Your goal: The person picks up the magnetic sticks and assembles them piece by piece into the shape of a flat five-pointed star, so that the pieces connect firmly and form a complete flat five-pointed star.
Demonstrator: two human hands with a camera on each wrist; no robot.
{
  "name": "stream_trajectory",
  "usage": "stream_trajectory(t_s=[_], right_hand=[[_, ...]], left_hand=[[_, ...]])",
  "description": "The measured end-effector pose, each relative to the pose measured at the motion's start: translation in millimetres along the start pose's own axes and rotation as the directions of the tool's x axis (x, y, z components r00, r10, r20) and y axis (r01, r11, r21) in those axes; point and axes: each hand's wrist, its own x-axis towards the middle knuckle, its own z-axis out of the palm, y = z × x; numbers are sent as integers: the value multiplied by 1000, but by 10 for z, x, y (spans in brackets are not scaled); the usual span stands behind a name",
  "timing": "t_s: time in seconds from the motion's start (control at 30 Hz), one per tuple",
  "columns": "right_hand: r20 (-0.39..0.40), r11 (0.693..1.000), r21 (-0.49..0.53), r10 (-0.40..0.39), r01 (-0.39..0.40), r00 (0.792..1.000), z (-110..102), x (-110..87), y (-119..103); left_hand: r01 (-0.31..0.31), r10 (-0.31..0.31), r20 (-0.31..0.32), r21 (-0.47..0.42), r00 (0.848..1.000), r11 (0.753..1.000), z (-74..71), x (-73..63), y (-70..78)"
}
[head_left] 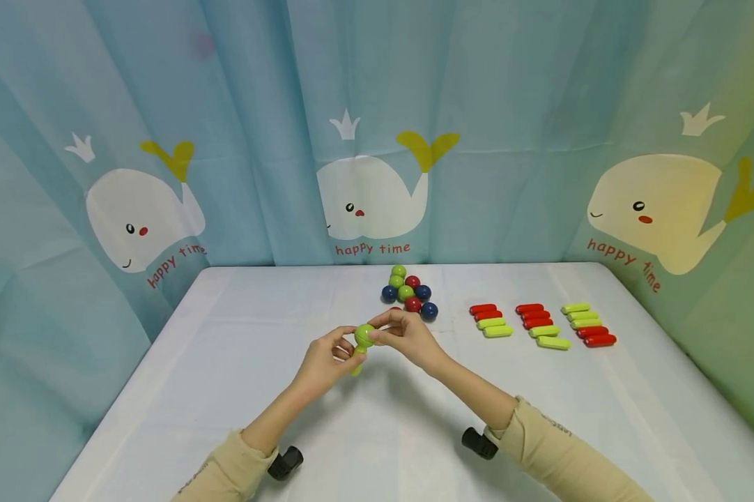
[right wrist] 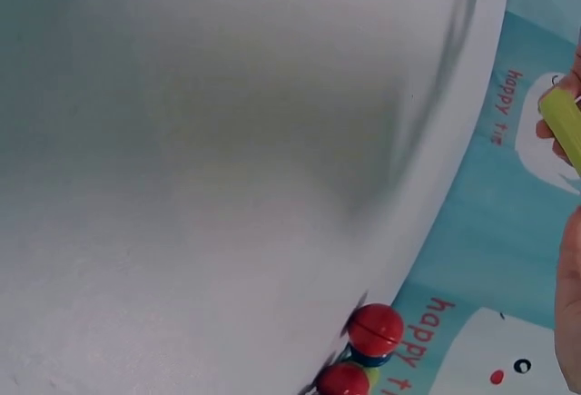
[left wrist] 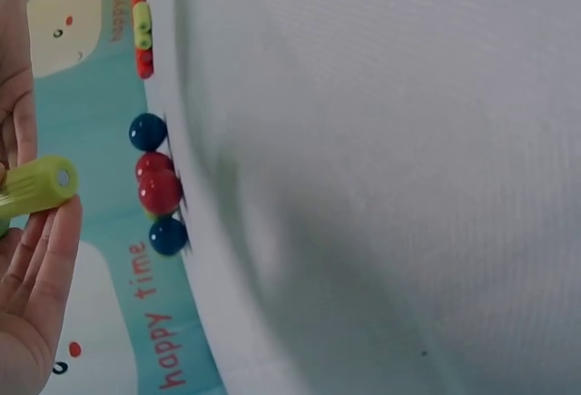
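Note:
In the head view, my left hand [head_left: 324, 360] grips an upright, slightly tilted yellow-green rod [head_left: 357, 365] between thumb and fingers. A round, shiny metal spot shows on the rod's end [left wrist: 64, 178] in the left wrist view. My right hand [head_left: 412, 339] pinches a light green ball [head_left: 364, 335], which sits at the rod's upper end; whether the two are joined I cannot tell. Both hands are above the table, fingertips close together. Just behind the right hand lies a group of balls, among them a red ball [head_left: 412, 305] and a blue ball [head_left: 429, 311].
On the right of the white table [head_left: 239, 348] lie three stacks of rods, including a red rod [head_left: 600, 340] and a yellow-green rod [head_left: 553, 343]. Behind the table hangs a blue curtain [head_left: 245, 174] with whale prints. Black wrist devices [head_left: 286, 463] sit at both sleeves.

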Motion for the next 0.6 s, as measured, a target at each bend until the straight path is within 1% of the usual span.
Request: stream_trajectory(t_s=[0.17, 0.3, 0.6], right_hand=[[8, 995, -90, -41, 41, 999, -26, -7, 11], [14, 991, -120, -61, 62, 998, -64, -25, 40], [-8, 991, -133, -35, 34, 999, -199, -67, 90]], left_hand=[[16, -16, 6, -31, 1000, 999, 14, -16, -5], [25, -25, 3, -47, 1000, 999, 17, -15, -16], [58, -58, 3, -60, 998, 996, -2, 2, -40]])
